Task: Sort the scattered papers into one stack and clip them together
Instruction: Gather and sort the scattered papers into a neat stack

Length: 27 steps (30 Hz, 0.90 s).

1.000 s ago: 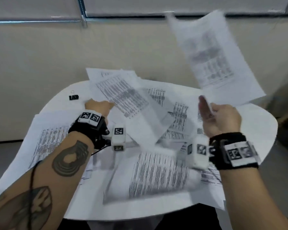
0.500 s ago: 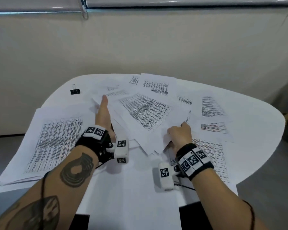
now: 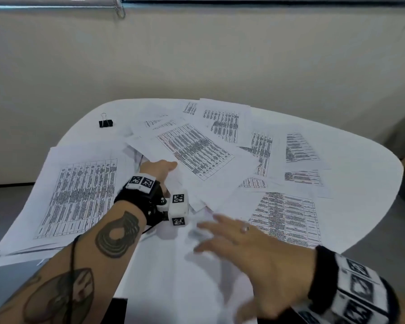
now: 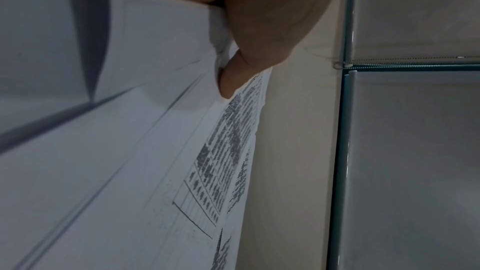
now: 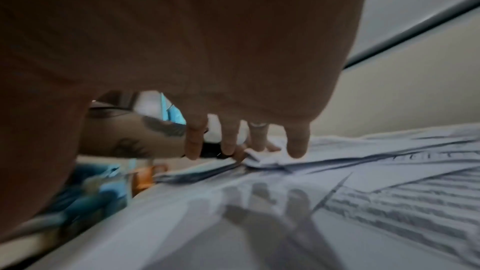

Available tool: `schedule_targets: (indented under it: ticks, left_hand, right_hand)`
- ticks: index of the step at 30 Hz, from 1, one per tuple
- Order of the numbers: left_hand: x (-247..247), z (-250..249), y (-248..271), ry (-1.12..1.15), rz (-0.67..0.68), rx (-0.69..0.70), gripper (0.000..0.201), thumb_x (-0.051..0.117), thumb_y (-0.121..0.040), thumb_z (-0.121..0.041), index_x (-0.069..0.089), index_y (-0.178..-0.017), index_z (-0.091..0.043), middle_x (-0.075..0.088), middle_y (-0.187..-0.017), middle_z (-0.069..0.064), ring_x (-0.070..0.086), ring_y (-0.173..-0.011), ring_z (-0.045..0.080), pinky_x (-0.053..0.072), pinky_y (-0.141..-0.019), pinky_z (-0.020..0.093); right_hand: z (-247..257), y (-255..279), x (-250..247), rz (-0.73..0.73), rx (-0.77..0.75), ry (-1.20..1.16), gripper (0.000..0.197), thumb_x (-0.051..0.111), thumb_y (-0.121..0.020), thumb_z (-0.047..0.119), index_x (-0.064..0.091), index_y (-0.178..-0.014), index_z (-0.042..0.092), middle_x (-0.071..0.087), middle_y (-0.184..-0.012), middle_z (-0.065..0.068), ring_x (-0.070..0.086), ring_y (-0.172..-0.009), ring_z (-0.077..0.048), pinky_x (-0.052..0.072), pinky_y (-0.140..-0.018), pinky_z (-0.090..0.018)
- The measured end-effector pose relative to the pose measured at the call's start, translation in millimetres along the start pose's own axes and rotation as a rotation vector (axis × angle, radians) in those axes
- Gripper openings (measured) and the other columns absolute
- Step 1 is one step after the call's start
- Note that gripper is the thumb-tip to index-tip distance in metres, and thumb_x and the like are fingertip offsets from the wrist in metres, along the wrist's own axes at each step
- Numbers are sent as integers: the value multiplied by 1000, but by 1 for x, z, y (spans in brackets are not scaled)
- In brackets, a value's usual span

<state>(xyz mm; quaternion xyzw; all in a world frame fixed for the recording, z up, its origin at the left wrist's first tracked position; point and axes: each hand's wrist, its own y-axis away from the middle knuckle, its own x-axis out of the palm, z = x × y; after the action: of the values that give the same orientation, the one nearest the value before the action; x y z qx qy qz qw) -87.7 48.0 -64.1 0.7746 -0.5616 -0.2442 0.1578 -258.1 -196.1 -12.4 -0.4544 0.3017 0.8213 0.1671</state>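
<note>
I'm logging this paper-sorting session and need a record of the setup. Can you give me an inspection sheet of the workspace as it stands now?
Surface: white rounded table, mostly covered with sheets.
Job's things: printed papers scattered and overlapping; a rough pile overhangs the table's left edge; black binder clip lies apart at the far left, unused.
Clutter: nothing seen.
Hands: left hand pinches the edge of several sheets, thumb on top; right hand hovers open above the near papers, fingers spread, blurred, with a ring.
Cables: thin dark cord along the left forearm.
Surroundings: pale wall with a metal rail behind; grey floor.
</note>
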Motion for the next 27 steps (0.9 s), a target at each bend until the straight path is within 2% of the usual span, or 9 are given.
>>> schedule_targets:
  ticks: [2,5,10,13,15,17,20,23,27]
  left_hand:
    - [-2,-1,-7,-9,2,-10,56,74,-92,-21,53,-141,-2,54,-146,21,57,-130,39,48,-88,38]
    - [-5,-3,-13,-99,-2,-19,55,77,-92,-30,59,-134,0,64,-132,22,68,-110,39,57,-92,46]
    - [-6,-5,-16,-120,64,-27,57,77,-91,-27,57,-136,3,66,-127,22,68,-108,41,59,-76,43]
    - [-13,-4,-22,-181,69,-7,67,81,-86,-37,57,-128,10,69,-112,20,71,-89,36,62,-73,39]
    - [-18,-4,-26,-267,67,30,73,81,-83,-47,58,-127,8,66,-122,18,69,-98,37,59,-86,44]
    - [-21,-6,-27,-333,73,75,72,77,-87,-49,60,-131,6,65,-120,19,69,-95,35,57,-89,43]
    - [-25,-5,-26,-374,50,106,64,69,-96,-43,57,-136,5,62,-104,14,60,-69,24,48,-62,26]
    - [-26,-1,-24,-428,51,92,61,69,-96,-43,57,-131,6,61,-82,8,58,-62,22,42,-49,22]
    - [-25,-2,-25,-353,55,84,70,71,-93,-48,54,-132,9,68,-92,17,69,-79,32,56,-70,32]
  right_hand:
    - [-4,16,20,24,-108,187,92,62,-93,57,-2,-159,52,-15,-171,14,-19,-157,-19,-1,-126,-50]
    - [-21,29,50,-141,-129,545,58,19,-107,51,9,-163,43,14,-173,-3,21,-156,-30,39,-114,-56]
    - [-31,18,44,-491,-287,316,26,55,-100,26,71,-118,36,59,-146,10,48,-144,-16,45,-114,-43]
    - [-30,20,1,-700,-210,-169,18,57,-100,24,74,-105,23,71,-124,15,63,-124,-7,51,-104,-36]
    - [-34,26,-23,-570,-136,-191,24,69,-94,32,66,-118,32,60,-138,22,53,-133,0,47,-108,-36]
    - [-31,23,-22,-273,-97,37,72,77,-84,36,39,-145,47,24,-165,25,15,-157,-4,22,-127,-39]
    - [-10,8,22,-32,-90,296,103,73,-83,38,3,-158,53,-12,-172,11,-16,-157,-22,-2,-125,-54]
    - [4,-9,63,-102,-117,493,65,45,-96,43,25,-158,47,27,-169,-1,31,-152,-36,37,-114,-61]
    - [7,-16,51,-293,-173,198,51,43,-80,30,67,-121,47,65,-132,22,59,-129,-8,44,-114,-43]
